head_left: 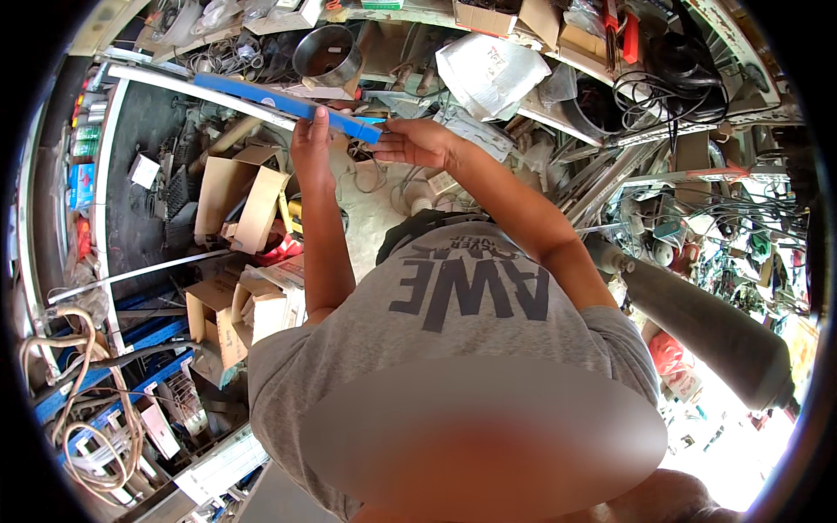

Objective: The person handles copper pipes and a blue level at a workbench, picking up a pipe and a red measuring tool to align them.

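A long, narrow blue bar (253, 93) with a small white mark on its side slants across the upper left of the head view. My left hand (312, 144) is closed round it towards its right part, thumb up on the blue face. At the bar's right end is my right hand (423, 142), its fingers stretched out to the left beneath and beside that end. Whether those fingertips press on the bar cannot be made out. A light-blue sliver shows between the bar and the right hand.
Beyond the bar a cluttered shelf bears a metal pot (328, 56) and a silvery sheet package (491, 75). Opened cardboard boxes (223, 193) stand at left, beside a white metal frame (103, 166). A large grey cylinder (706, 327) leans at right. Coiled hose (87, 427) hangs lower left.
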Demonstrator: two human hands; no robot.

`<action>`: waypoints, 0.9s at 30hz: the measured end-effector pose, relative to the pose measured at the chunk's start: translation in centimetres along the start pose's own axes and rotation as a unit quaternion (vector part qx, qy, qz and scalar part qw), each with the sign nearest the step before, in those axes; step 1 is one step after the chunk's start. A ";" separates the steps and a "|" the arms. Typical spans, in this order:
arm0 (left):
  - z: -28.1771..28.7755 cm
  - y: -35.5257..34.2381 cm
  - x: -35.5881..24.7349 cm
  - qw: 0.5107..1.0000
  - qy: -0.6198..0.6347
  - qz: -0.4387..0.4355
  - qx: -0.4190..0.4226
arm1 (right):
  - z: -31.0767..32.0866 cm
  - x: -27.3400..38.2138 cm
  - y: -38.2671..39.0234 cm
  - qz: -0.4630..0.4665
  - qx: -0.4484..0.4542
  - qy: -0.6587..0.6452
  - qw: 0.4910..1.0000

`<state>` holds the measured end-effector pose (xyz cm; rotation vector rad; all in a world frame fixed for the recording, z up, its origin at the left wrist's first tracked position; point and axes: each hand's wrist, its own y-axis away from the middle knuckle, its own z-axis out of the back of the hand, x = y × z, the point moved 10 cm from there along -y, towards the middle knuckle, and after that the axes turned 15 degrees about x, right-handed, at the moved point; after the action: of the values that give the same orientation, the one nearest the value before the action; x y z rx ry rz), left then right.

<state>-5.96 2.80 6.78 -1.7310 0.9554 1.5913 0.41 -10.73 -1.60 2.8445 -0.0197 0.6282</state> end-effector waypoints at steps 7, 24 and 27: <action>-0.2 0.4 -1.8 0.998 -0.026 -0.065 0.000 | -0.8 -0.9 -1.0 0.004 0.012 0.001 1.000; 3.2 2.5 -5.2 0.990 -0.040 -0.129 -0.046 | -1.5 -4.3 -8.4 -0.049 0.043 -0.024 0.998; 4.1 3.2 -5.8 0.966 -0.228 -0.116 -0.034 | -2.7 -5.2 -9.2 -0.066 0.040 -0.025 0.997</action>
<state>-11.07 5.04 12.25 -1.3681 0.4610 1.7684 -4.91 -1.34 -3.38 2.9076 0.1867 0.5408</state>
